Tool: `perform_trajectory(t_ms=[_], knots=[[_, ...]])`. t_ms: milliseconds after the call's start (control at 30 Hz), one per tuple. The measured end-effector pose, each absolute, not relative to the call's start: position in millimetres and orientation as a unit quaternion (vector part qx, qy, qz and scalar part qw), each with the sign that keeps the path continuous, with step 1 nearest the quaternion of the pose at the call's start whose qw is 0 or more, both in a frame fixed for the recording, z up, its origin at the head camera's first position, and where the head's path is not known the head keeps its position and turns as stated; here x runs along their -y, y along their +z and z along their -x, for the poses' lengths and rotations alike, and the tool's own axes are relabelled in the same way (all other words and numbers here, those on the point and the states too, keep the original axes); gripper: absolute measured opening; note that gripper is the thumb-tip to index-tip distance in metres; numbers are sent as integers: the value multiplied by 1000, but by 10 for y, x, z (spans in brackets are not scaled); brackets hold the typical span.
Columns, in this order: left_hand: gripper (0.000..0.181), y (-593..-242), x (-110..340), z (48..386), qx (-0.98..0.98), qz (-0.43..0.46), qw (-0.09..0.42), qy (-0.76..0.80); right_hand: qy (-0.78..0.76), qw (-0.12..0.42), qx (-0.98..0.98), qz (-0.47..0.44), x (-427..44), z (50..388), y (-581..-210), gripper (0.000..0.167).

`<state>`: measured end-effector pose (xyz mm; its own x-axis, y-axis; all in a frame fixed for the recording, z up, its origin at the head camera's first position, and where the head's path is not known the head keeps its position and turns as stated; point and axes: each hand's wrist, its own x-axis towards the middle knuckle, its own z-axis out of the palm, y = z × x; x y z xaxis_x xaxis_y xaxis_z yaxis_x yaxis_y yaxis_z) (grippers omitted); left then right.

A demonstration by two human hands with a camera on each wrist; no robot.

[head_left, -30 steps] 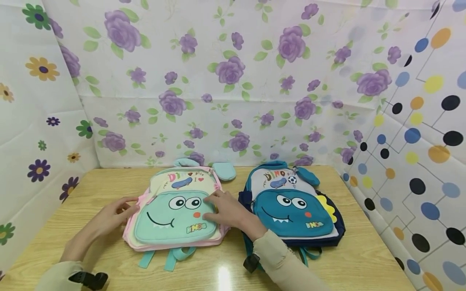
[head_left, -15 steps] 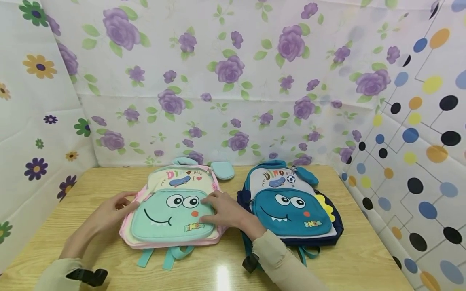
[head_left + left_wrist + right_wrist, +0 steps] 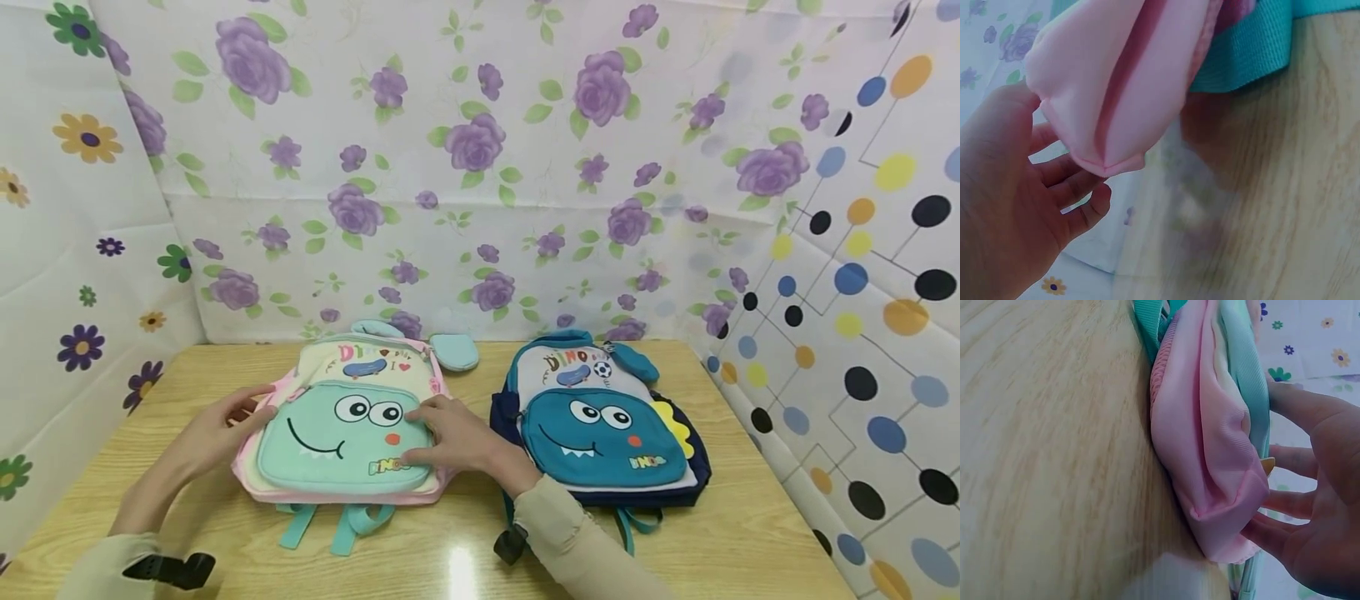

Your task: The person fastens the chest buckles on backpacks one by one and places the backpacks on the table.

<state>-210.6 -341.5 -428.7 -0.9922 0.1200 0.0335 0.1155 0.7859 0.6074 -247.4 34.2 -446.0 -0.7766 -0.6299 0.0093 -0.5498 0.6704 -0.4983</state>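
A light backpack with a mint dinosaur-face pocket, cream top and pink sides lies front up on the table, left of centre. At its left side, my left hand holds the pink edge; in the left wrist view, the thumb and fingers meet the pink fabric. My right hand holds the right side, thumb and forefinger over the front pocket. In the right wrist view, its fingers reach the pink side panel. Some fingertips are hidden behind the fabric.
A teal and navy dinosaur backpack lies to the right, close to my right forearm. Mint straps stick out below the light backpack. Patterned cloth walls enclose the wooden table at the back and sides.
The light backpack has shifted a little to the left and slightly away from me, with both hands moving along at its sides. The teal backpack stays where it was.
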Motion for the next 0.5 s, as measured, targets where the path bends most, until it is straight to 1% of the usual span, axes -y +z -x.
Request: perform_trajectory(t_ms=[233, 500], knots=[[59, -4203, 3469, 2049, -944, -69, -32, 320, -271, 77, -901, 330, -274, 2448, -4464, 69], [62, -4051, 3482, 2003, -941, -76, -37, 329, -283, 83, -896, 333, -206, 2448, -4482, 71]])
